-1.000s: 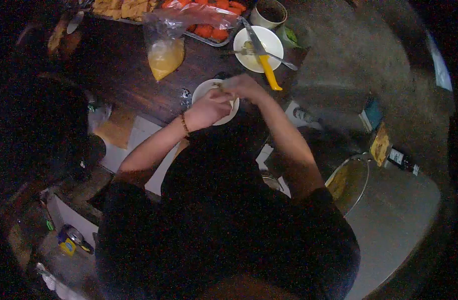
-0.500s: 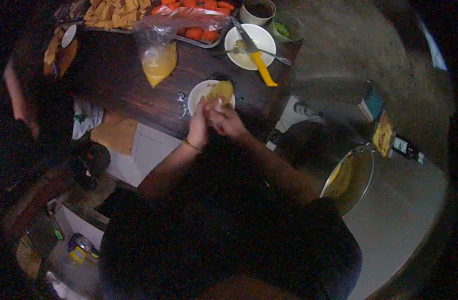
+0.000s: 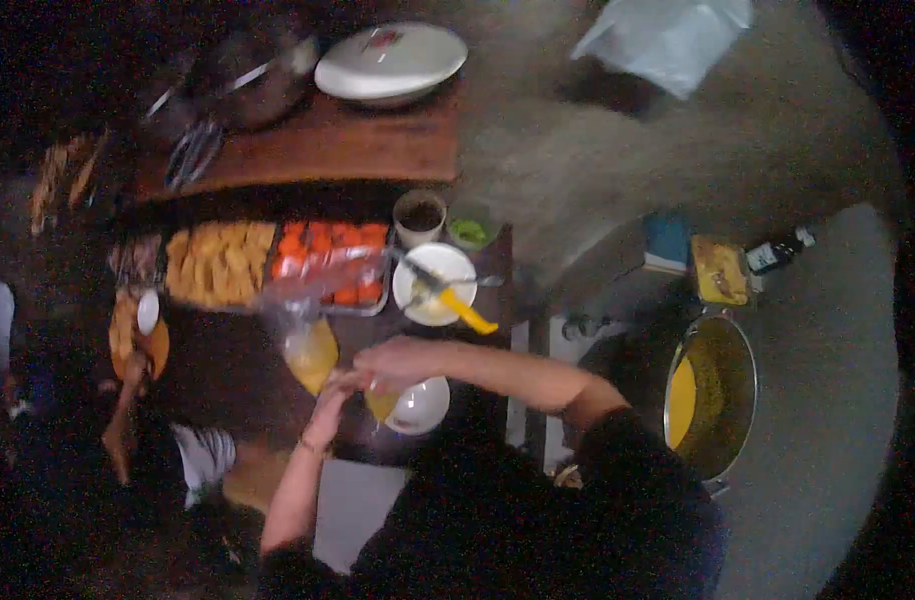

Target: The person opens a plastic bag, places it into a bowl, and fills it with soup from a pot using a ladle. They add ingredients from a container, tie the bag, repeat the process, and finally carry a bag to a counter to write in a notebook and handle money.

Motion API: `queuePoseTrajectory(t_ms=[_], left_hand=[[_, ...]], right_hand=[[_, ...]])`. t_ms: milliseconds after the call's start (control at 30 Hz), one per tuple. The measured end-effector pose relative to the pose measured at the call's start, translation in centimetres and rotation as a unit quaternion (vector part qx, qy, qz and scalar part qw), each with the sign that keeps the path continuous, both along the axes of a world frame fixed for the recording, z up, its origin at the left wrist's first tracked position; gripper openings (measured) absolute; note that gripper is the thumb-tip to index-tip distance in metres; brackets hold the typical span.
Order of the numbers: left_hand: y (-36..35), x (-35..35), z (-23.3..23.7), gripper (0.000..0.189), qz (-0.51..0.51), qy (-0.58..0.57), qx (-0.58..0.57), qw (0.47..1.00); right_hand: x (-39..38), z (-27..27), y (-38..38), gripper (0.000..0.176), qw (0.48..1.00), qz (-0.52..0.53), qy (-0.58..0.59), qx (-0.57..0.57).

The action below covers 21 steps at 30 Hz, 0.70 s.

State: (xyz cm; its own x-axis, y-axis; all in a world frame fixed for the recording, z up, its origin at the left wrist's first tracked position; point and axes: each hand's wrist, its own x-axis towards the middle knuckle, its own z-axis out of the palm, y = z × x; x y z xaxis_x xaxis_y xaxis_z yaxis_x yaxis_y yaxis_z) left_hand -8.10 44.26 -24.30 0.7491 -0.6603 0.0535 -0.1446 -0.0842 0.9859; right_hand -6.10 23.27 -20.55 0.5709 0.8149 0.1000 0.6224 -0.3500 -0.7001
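Note:
My right hand (image 3: 400,361) reaches across from the right, its fingers closed at the top of a limp yellow piece (image 3: 381,403). Below that hand the piece hangs over the left rim of a small white bowl (image 3: 424,407). My left hand (image 3: 328,407) is raised left of the bowl, its fingertips meeting those of my right hand; blur hides whether it grips anything. Just behind my hands lies a clear plastic bag with yellow contents (image 3: 311,355). A yellow-handled knife (image 3: 466,310) rests across a white plate (image 3: 436,262).
Trays of tan pieces (image 3: 223,262) and red-orange pieces (image 3: 330,240) are at the back, near a dark-filled cup (image 3: 419,215) and a green-filled cup (image 3: 469,232). A large pot (image 3: 715,400) stands at right. Another person's hand (image 3: 135,372) is over a wooden board (image 3: 153,345).
The view has tilted up, showing more of the far table. My hands have shifted left relative to the bowl, with the yellow piece now at its left rim. The other person's hand has come to the board.

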Motion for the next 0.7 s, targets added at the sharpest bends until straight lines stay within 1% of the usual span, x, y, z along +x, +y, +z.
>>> queuePoseTrajectory(t_ms=[33,100,133,167,200,233,300,333,400,433,467,500,533,567,600,633,667,700], left_hand=[[0.2,-0.2,0.5,0.039,0.055,0.117,-0.02,0.991],[2.5,1.5,-3.9,0.039,0.036,0.1,-0.011,0.994],[2.6,1.2,-3.5,0.039,0.028,0.088,-0.013,0.996],[2.6,0.4,-2.7,0.04,0.108,0.234,-0.094,0.961],[2.7,0.0,-2.3,0.04,0.184,0.376,-0.169,0.892],[3.0,-0.1,-2.9,0.04,0.178,0.371,-0.17,0.895],[3.7,-0.3,-4.3,0.043,0.243,0.434,-0.284,0.82],[3.9,-0.5,-4.3,0.043,0.238,0.432,-0.282,0.823],[3.5,-0.9,-4.2,0.046,0.294,0.404,-0.34,0.797],[2.5,-1.0,-2.1,0.047,0.29,0.366,-0.313,0.827],[2.6,-0.6,-3.0,0.047,0.29,0.367,-0.317,0.825],[3.2,-0.2,-4.9,0.047,0.274,0.381,-0.3,0.83],[3.6,-0.3,-5.9,0.046,0.257,0.397,-0.279,0.836],[3.0,-0.4,-5.7,0.046,0.253,0.399,-0.28,0.836],[2.0,-0.2,-5.3,0.046,0.249,0.39,-0.246,0.852],[1.2,-0.1,-4.9,0.046,0.245,0.379,-0.211,0.867],[0.9,0.0,-5.1,0.046,0.244,0.38,-0.211,0.867],[0.8,0.3,-5.6,0.045,0.226,0.342,-0.21,0.888]], right_hand=[[0.7,-0.5,0.6,0.026,1.0,0.007,0.008,-0.007],[2.2,-5.6,2.5,0.025,0.984,-0.018,0.175,-0.018],[1.8,-5.7,3.2,0.025,0.986,-0.026,0.163,-0.019],[1.2,-5.6,4.0,0.023,0.998,-0.061,0.028,-0.018],[0.9,-5.4,4.4,0.022,0.99,-0.094,-0.106,-0.017],[0.4,-4.5,4.5,0.022,0.989,-0.098,-0.113,-0.018],[-1.2,-3.1,3.2,0.013,0.954,-0.09,-0.263,0.113],[-1.3,-3.0,2.0,0.013,0.952,-0.094,-0.268,0.113],[-1.4,-2.6,-1.1,0.008,0.951,-0.207,-0.231,0.004],[-0.7,3.9,-3.4,0.009,0.924,-0.32,-0.16,-0.134],[0.2,6.3,-6.2,0.007,0.823,-0.423,-0.354,-0.134],[1.8,11.8,-9.6,0.016,0.746,-0.47,-0.409,0.237],[3.5,14.7,-11.9,0.015,0.63,-0.577,-0.418,0.308],[3.0,20.8,-13.3,0.022,0.586,-0.599,-0.407,0.364],[3.7,24.1,-15.5,0.03,0.565,-0.608,-0.453,0.325],[4.5,26.2,-17.1,0.029,0.559,-0.642,-0.446,0.277],[5.3,27.7,-18.3,0.028,0.55,-0.676,-0.435,0.227],[5.9,28.4,-19.3,0.028,0.549,-0.676,-0.436,0.226]])
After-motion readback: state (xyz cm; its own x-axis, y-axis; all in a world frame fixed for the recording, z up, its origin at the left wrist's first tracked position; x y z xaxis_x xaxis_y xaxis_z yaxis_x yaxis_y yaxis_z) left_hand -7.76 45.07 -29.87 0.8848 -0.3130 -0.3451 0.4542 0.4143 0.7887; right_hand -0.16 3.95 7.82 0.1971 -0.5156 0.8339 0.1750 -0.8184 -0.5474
